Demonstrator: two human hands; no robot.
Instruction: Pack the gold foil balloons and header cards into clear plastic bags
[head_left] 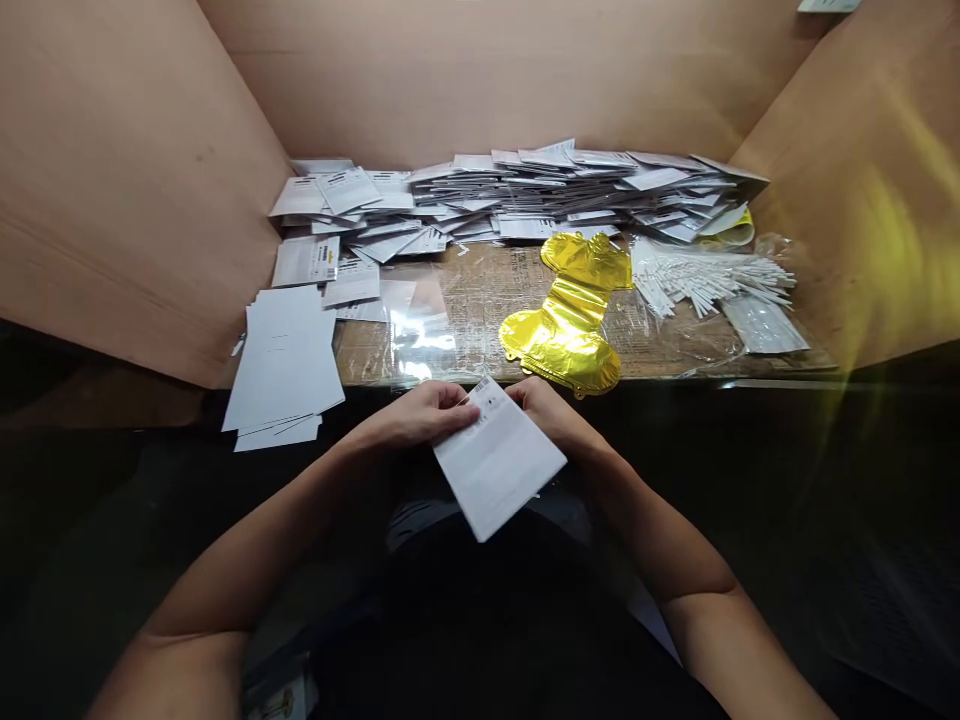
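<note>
A white printed packet with a barcode at its upper corner is held tilted in front of my body. My left hand grips its upper left edge, thumb on top. At the upper right edge is my right hand, its fingers curled behind the packet and partly hidden by it. Just beyond my right hand, gold foil balloons lie flat in a stack over the bench edge. Clear plastic sleeves lie beyond my left hand.
Piles of similar white packets line the back wall. White sheets overhang the bench edge at left. A bunch of thin white sticks lies on plastic at right. Cardboard-like walls enclose the bench on three sides.
</note>
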